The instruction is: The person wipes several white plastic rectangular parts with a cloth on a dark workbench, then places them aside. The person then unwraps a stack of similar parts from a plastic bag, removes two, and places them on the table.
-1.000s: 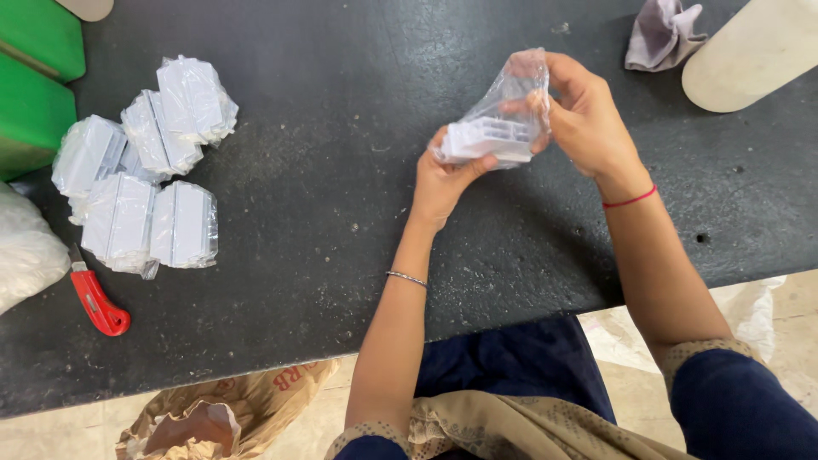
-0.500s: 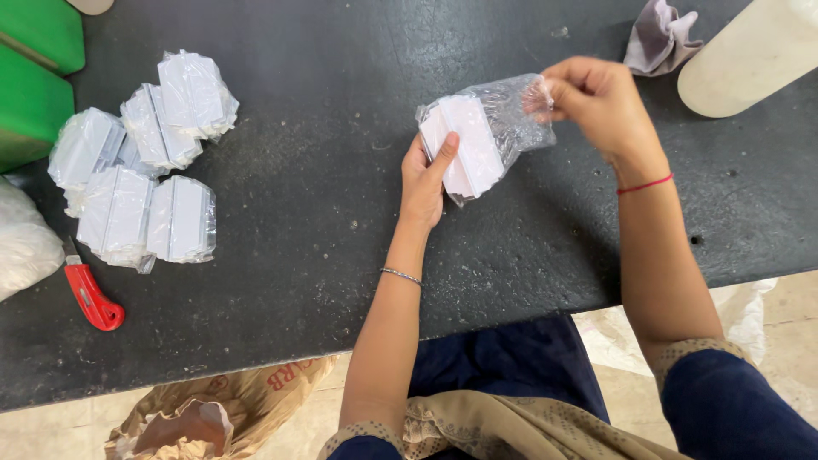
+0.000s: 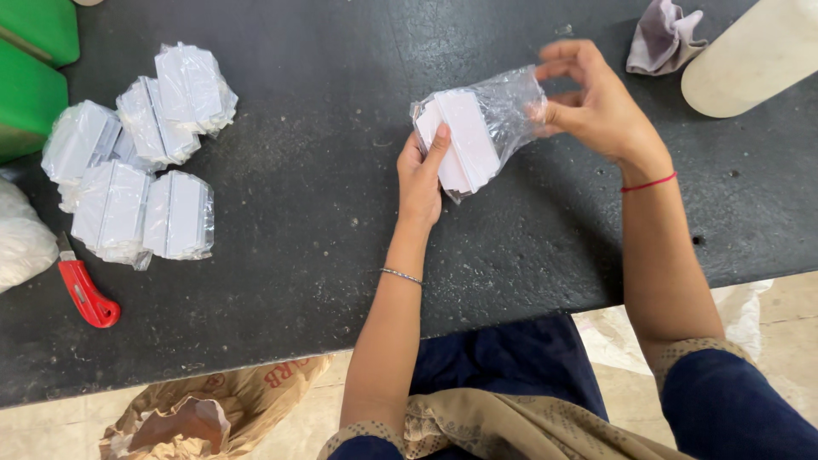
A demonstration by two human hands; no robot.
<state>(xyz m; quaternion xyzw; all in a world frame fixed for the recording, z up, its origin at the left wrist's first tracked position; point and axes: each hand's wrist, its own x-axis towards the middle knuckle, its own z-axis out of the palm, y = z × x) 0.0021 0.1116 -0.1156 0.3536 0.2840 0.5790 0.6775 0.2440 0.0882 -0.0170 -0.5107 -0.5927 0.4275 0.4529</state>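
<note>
A clear plastic bag (image 3: 503, 111) holding a stack of white cards (image 3: 464, 140) is held just above the black table (image 3: 324, 196). My left hand (image 3: 422, 175) grips the stack through the bag from its lower left side. My right hand (image 3: 592, 102) pinches the bag's loose open end and pulls it out to the right. To the far left lie several finished bagged card stacks (image 3: 141, 158) in a loose pile.
A red-handled knife (image 3: 83, 291) lies at the left near the table's front edge. Green bins (image 3: 34, 60) stand at the top left, a white bag (image 3: 21, 243) at the left edge, a crumpled cloth (image 3: 665, 34) and a cream cylinder (image 3: 754, 60) top right. A brown sack (image 3: 204, 409) sits on the floor.
The bagged stack has come down from an upright hold to lie flatter above the table. My right hand has drawn the bag's open end out to the right.
</note>
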